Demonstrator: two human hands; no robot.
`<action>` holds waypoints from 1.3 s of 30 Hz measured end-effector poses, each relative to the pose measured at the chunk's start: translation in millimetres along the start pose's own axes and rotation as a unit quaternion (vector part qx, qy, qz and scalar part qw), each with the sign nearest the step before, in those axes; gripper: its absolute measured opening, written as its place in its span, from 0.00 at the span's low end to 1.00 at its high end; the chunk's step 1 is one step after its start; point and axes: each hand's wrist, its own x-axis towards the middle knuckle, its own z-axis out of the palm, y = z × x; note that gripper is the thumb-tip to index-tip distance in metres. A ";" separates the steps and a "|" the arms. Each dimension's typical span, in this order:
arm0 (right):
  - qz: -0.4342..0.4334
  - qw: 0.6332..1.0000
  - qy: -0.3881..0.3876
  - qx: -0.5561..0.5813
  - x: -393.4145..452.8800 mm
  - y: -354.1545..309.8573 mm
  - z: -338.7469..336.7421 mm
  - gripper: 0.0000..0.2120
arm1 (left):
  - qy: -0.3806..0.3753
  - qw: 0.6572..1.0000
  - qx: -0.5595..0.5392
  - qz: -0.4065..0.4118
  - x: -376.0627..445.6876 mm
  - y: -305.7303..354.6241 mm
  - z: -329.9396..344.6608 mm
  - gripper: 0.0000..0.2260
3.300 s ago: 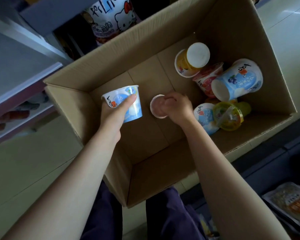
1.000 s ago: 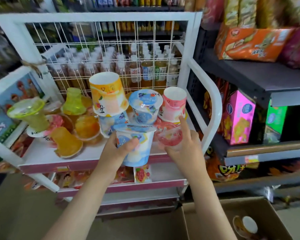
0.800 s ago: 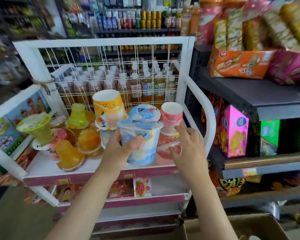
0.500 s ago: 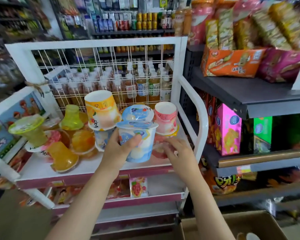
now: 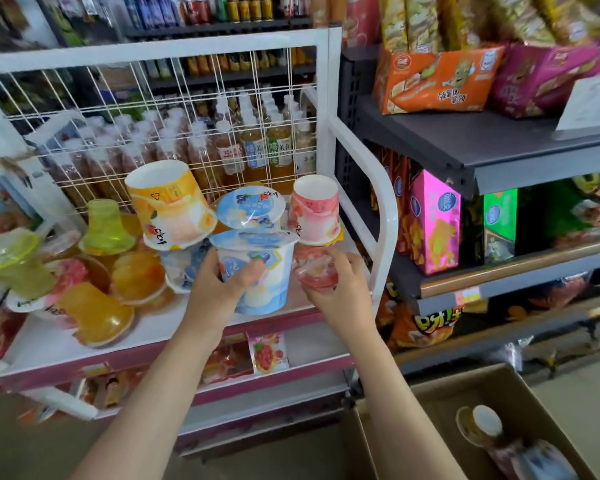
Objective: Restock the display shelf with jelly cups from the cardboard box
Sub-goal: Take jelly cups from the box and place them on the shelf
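My left hand [image 5: 219, 289] grips a blue and white jelly cup [image 5: 257, 268], held upright just above the front of the white display shelf [image 5: 146, 332]. My right hand [image 5: 340, 289] holds a small clear pink jelly cup [image 5: 315, 270] at the shelf's right end, below an upturned pink cup [image 5: 314, 211]. The shelf bears an upturned orange cup [image 5: 168, 206], another blue cup [image 5: 250, 209] and several clear yellow and orange jellies [image 5: 97, 315]. The cardboard box [image 5: 520, 389] sits at the bottom right with a few cups [image 5: 482, 427] inside.
A white wire grid [image 5: 153, 98] backs the shelf, with bottles behind it. A white curved side rail [image 5: 383, 209] closes the shelf's right end. Dark grey store shelving [image 5: 482, 150] with snack boxes stands to the right. Lower pink-edged shelves [image 5: 274, 375] hold small packets.
Both hands came up from the box to the shelf, each with a cup. Over the last second they have stayed close to the shelf's front right, the right hand lowering slightly.
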 end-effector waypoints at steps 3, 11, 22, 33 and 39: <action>0.004 1.000 -0.011 -0.003 4.2 1.7 -3.7 0.35 | 0.001 1.000 -0.003 -0.002 0.5 -2.9 -1.5 0.28; -0.006 1.000 -0.020 0.015 2.3 -1.2 -6.9 0.35 | 0.000 1.000 -0.003 0.003 -0.7 -6.1 3.8 0.28; -0.073 0.992 0.011 0.104 2.0 -29.6 -45.9 0.28 | -0.014 0.999 -0.036 0.033 -3.2 5.3 9.8 0.29; -0.086 0.927 -0.119 0.346 29.9 -138.7 -56.8 0.20 | -0.027 0.969 0.114 0.219 24.2 118.6 25.4 0.15; -0.056 0.953 -0.055 0.291 76.3 -154.6 -36.8 0.23 | 0.215 0.819 0.460 0.267 49.7 114.5 -59.9 0.25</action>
